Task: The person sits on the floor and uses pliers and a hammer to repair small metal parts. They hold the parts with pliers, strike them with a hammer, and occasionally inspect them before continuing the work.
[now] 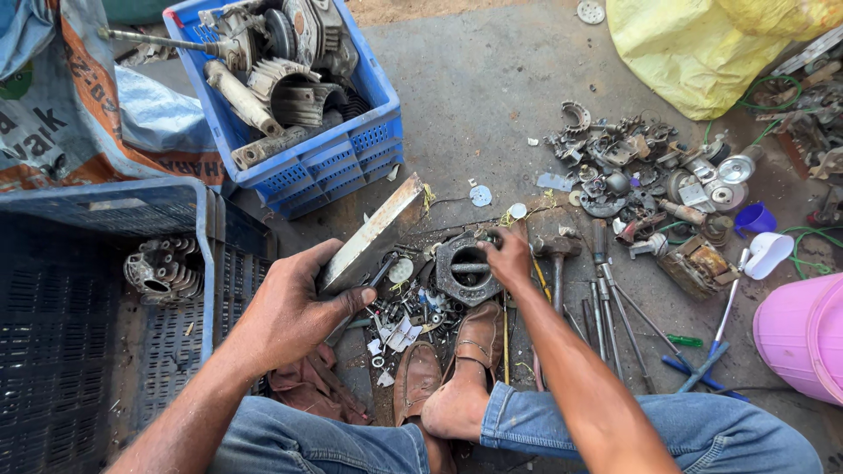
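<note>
Nearest the camera are two knees in faded blue denim, and between them a foot in a worn brown leather sandal (474,347) rests on the rough grey concrete floor (492,96). Just ahead of it, the left hand (294,303) is closed around the lower end of a flat, dull steel plate (373,235), rectangular and scuffed, tilted up and away to the right. The right hand (507,256) is curled with its fingers pinched on a short metal rod that lies across the round bore of a dark, greasy cast engine part (468,268), blocky with bolt holes at its corners; that casting sits on the floor right in front of the sandal, ringed by small screws, washers and scraps of white paper. Just to the right lie a hammer (557,250) and a row of slim screwdrivers and long tools (615,312), a few with blue or green handles. On the left stands a slatted dark blue plastic crate (88,351) holding a finned grey cylinder (162,268). Farther off, a brighter blue crate (338,154) is piled with ribbed engine pieces, a heap of oily metal parts (645,171) spreads to the right, a smooth pink tub (803,333) sits at the right edge, and a crumpled yellow sack (702,48) lies beyond.
</note>
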`<state>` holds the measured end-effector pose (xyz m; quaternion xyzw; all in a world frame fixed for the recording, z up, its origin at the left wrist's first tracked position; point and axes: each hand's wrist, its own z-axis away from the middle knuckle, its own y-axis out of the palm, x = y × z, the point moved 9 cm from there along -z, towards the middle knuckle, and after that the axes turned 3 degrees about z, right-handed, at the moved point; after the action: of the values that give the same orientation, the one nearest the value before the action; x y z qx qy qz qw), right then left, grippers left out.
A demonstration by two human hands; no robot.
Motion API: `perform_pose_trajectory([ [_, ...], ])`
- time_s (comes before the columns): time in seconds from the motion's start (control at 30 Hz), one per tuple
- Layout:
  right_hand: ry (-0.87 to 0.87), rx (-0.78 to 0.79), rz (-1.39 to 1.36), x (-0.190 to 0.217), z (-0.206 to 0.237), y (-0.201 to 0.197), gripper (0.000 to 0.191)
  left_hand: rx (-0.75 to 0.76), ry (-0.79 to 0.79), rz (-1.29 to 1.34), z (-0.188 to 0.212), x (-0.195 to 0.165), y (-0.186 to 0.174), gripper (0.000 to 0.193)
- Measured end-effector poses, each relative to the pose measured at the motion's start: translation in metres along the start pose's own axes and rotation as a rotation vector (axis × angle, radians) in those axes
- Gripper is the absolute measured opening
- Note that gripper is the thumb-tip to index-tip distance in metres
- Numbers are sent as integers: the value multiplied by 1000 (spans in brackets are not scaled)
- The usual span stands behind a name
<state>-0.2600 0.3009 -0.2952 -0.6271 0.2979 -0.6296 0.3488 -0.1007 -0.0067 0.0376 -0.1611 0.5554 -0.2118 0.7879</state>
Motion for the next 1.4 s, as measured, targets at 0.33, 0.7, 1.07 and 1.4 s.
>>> perform_pose_trajectory([
  [0.33, -74, 285, -1230, 76, 71, -55, 45, -66, 160, -26, -3, 3, -4, 43],
  [0.7, -281, 293, -1442, 116, 93, -124, 32, -109, 143, -6, 1, 10, -12, 45],
  [1.07, -263, 342, -1634, 140, 104, -144, 36, -119, 149, 3, 5, 10, -16, 47],
  [1.4, -603, 364, -1313, 193, 143, -240, 32, -178, 196, 54, 5, 8, -22, 40],
])
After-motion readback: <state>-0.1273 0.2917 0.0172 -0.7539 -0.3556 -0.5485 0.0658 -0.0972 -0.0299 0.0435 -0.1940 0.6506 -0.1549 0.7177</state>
